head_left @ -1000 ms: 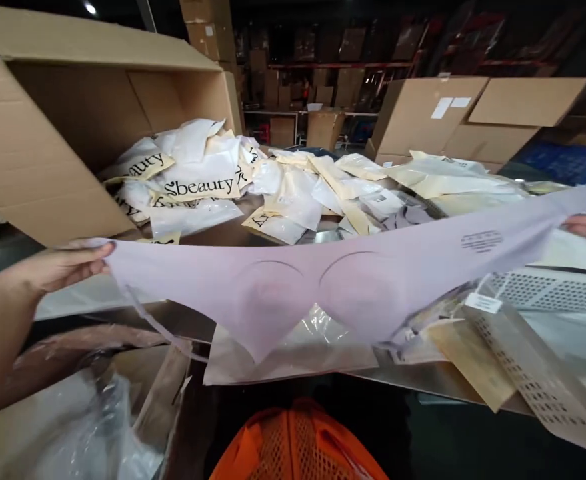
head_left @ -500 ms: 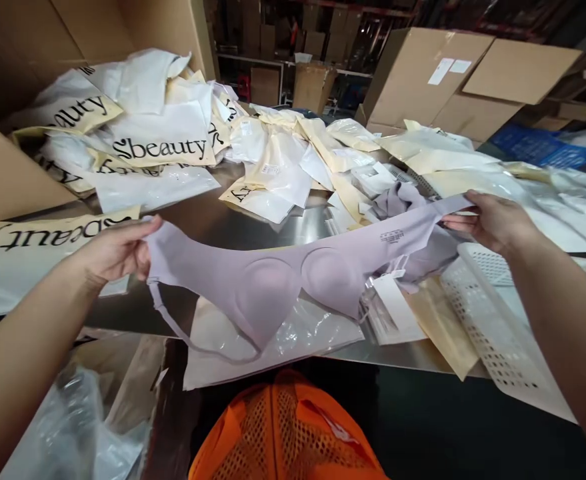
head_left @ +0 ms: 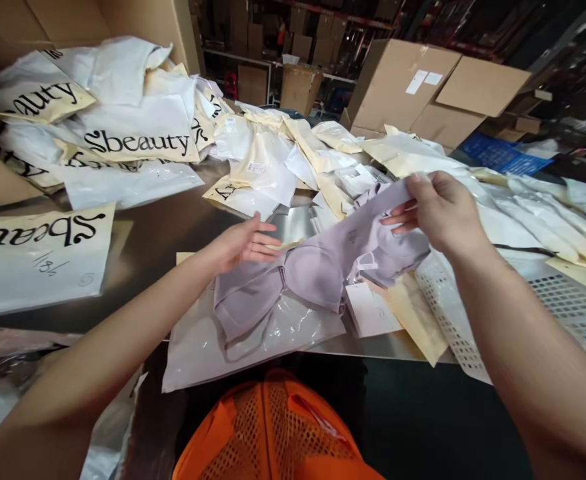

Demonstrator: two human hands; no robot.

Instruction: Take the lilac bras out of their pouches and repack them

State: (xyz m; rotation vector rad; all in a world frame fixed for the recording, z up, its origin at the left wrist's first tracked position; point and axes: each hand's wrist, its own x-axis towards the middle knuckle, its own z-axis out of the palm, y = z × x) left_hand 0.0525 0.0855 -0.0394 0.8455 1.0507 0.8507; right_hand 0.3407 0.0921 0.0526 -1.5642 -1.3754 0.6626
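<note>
A lilac bra (head_left: 313, 273) hangs by its right band from my right hand (head_left: 440, 210), pinched between thumb and fingers. Its left part is folded over and rests on a clear plastic bag (head_left: 193, 353) at the table's front edge. My left hand (head_left: 247, 247) is open, fingers spread, just above the folded side; whether it touches the fabric I cannot tell. Below the right cup lies a white tag (head_left: 373, 310). Behind the raised band is more lilac fabric (head_left: 397, 250), bunched up and partly hidden.
Printed white bags (head_left: 137, 133) are heaped at the left, in front of a large carton. More packets (head_left: 267, 160) cover the table's back. A white perforated basket (head_left: 443, 313) stands at the right, a cardboard box (head_left: 403, 87) behind. One printed bag (head_left: 37, 260) lies at the left.
My left hand has let go of the bra's left end and moved right, its fingers spreading. That end has folded inward. My right hand has shifted left, still gripping the band.
</note>
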